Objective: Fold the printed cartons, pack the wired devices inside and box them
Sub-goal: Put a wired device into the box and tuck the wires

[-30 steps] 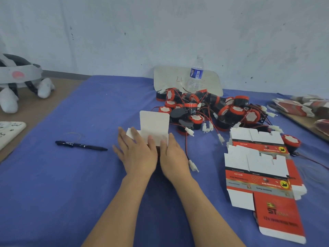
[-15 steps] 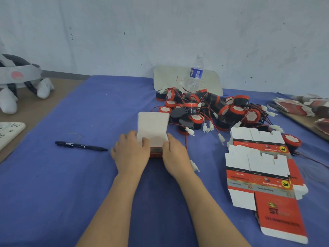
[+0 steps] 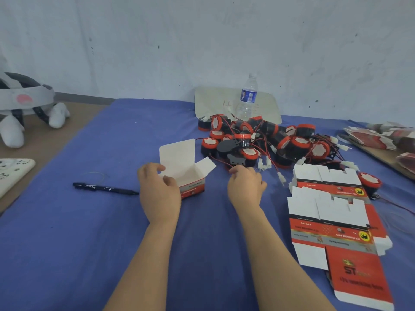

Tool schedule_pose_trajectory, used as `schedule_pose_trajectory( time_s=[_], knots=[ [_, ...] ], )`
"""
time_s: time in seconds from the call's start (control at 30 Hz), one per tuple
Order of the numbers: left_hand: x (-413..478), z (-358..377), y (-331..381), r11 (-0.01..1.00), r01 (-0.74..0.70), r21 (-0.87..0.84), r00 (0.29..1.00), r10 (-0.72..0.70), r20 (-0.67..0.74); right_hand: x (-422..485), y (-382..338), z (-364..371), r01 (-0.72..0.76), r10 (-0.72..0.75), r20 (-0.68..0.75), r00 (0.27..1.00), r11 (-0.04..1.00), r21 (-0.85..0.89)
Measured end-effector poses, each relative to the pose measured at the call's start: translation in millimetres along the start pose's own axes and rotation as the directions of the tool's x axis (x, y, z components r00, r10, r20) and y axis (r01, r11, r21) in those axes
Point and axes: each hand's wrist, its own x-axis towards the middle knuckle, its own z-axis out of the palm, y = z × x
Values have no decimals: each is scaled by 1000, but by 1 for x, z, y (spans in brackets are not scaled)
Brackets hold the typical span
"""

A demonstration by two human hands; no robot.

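On the blue cloth counter (image 3: 67,221), near centre, I see the folded carton (image 3: 190,176) standing upright with its mouth open: white uncoated card inside, a tall lid flap raised at the rear, and a side flap splayed to the right. My left hand (image 3: 159,189) grips its near left corner with curled fingers and hides most of the red printed front; the lettering that shows there is too small to read. My right hand (image 3: 246,185) lies apart from the carton at the edge of the heap of wired devices (image 3: 258,140), fingers curled under. I cannot tell whether they pinch a red lead.

The devices are round black bodies with red rims and white faces, tangled in red and black wire with white plug ends. One more device (image 3: 369,179) is half hidden behind the flat cartons (image 3: 330,221), which are glossy red with white notched tabs. Their print lies upside down and blurred, and only "ST" is legible.

A clear plastic water bottle (image 3: 247,97) with a blue label stands before a pale rounded board (image 3: 211,102) bearing an unreadable red scrawl. A black pen (image 3: 105,188) lies to the left.
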Motion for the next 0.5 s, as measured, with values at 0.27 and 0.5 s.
schedule_pose_trajectory(
  time_s=[0.27, 0.5],
  knots=[
    [10, -4, -2, 989, 82, -122, 993, -92, -80, -26, -2, -73, -49, 63, -122, 990, 992, 116],
    [9, -3, 1, 983, 106, -147, 988, -121, -92, -28, -21, -64, 125, -117, -59, 991, 983, 136]
  ],
)
